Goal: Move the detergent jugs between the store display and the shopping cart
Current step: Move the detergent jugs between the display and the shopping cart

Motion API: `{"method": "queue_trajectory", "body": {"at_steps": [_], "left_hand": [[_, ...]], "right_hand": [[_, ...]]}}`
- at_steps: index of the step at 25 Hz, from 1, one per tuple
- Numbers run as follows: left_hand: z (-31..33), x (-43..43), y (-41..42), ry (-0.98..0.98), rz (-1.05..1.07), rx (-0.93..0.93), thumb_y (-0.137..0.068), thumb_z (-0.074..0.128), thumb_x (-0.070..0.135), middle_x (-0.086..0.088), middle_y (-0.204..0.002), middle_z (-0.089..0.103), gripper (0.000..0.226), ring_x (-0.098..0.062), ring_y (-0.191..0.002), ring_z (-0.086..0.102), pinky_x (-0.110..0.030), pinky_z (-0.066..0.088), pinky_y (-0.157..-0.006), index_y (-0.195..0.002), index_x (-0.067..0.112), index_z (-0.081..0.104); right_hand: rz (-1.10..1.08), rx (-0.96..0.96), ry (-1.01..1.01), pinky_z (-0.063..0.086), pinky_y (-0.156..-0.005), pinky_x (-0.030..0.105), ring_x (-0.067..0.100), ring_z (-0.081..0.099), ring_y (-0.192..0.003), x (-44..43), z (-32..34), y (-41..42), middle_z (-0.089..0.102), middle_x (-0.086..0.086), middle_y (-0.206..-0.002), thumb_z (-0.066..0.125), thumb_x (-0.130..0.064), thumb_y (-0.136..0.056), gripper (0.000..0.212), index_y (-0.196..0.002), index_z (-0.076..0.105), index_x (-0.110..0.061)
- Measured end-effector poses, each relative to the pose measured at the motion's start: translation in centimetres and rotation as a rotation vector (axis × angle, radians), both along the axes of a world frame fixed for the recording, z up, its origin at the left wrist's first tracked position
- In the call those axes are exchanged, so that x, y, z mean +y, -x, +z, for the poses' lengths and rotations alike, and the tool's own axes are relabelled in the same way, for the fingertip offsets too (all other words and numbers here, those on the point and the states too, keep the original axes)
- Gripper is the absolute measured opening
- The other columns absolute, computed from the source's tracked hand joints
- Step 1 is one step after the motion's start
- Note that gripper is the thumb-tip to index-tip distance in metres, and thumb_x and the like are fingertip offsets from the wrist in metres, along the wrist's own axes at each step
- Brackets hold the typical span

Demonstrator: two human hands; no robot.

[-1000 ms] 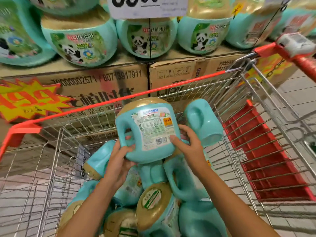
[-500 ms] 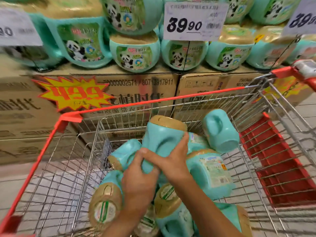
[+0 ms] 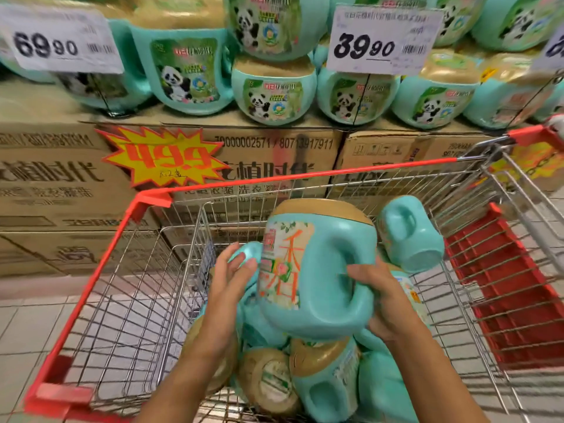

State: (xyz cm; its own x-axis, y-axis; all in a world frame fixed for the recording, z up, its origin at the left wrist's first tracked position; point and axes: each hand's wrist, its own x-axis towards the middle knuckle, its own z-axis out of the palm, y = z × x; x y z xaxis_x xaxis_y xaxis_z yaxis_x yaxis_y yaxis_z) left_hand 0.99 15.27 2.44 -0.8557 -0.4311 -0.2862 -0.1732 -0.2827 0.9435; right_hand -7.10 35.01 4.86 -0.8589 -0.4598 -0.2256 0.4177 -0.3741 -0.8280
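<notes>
Item: detergent jug [image 3: 317,270]. Teal body, tan cap [image 3: 320,209]; floral label [image 3: 283,264] with red characters on its left face, moulded handle [image 3: 363,288] on its right. Held upright, slightly tilted, above heaped jugs [image 3: 329,380] inside the shopping cart [image 3: 305,176].
Left hand [image 3: 232,279]: fingers straight and spread at the label's left edge; contact cannot be told.
Right hand [image 3: 390,303]: fingers curled round the handle from the right.

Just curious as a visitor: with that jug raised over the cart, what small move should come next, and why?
Probably lift the held jug forward over the cart's red rim toward the display. The right hand grips its handle, the left hand is open beside it, and it is raised above the pile in the cart.
</notes>
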Motion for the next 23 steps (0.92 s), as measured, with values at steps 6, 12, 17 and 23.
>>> {"method": "queue_trajectory", "body": {"at_steps": [6,12,17,23], "left_hand": [[0.4,-0.4,-2.4,-0.586,-0.052,0.067,-0.050,0.090,0.055,-0.019,-0.112,0.071,0.075,-0.032,-0.096,0.072,-0.040,0.060,-0.070,-0.109,0.012,0.074],[1.7,-3.0,-8.1,-0.366,0.278,0.165,-0.058,0.084,0.060,-0.021,-0.117,0.069,0.080,-0.037,-0.103,0.069,-0.043,0.059,-0.075,-0.119,0.011,0.066],[2.3,-6.9,-17.0,-0.211,0.630,0.140,-0.062,0.080,0.060,-0.015,-0.102,0.075,0.053,-0.030,-0.088,0.074,-0.036,0.060,-0.065,-0.098,0.021,0.076],[2.1,-12.8,-28.1,-0.223,0.913,0.180,-0.072,0.074,0.053,-0.015,-0.107,0.074,0.040,-0.032,-0.093,0.073,-0.041,0.060,-0.070,-0.098,0.023,0.077]], "right_hand": [[0.144,0.071,-0.058,0.054,-0.058,0.020,0.008,0.069,-0.066,-2.3,1.5,-2.5,0.072,-0.001,-0.070,0.076,-0.031,-0.064,0.019,-0.079,0.076,-0.020],[0.071,0.230,-0.267,0.057,-0.079,0.034,0.016,0.070,-0.094,-8.1,2.0,-3.9,0.074,-0.001,-0.100,0.073,-0.039,-0.069,0.046,-0.110,0.065,-0.017],[0.401,0.227,-0.292,0.043,-0.050,0.027,0.016,0.052,-0.058,-16.7,1.0,-9.7,0.059,0.005,-0.071,0.062,-0.044,-0.080,0.033,-0.086,0.063,-0.012],[0.721,0.245,-0.200,0.030,-0.049,0.032,0.017,0.039,-0.050,-27.3,1.6,-18.6,0.045,0.013,-0.068,0.065,-0.042,-0.087,0.039,-0.087,0.054,-0.005]]}}
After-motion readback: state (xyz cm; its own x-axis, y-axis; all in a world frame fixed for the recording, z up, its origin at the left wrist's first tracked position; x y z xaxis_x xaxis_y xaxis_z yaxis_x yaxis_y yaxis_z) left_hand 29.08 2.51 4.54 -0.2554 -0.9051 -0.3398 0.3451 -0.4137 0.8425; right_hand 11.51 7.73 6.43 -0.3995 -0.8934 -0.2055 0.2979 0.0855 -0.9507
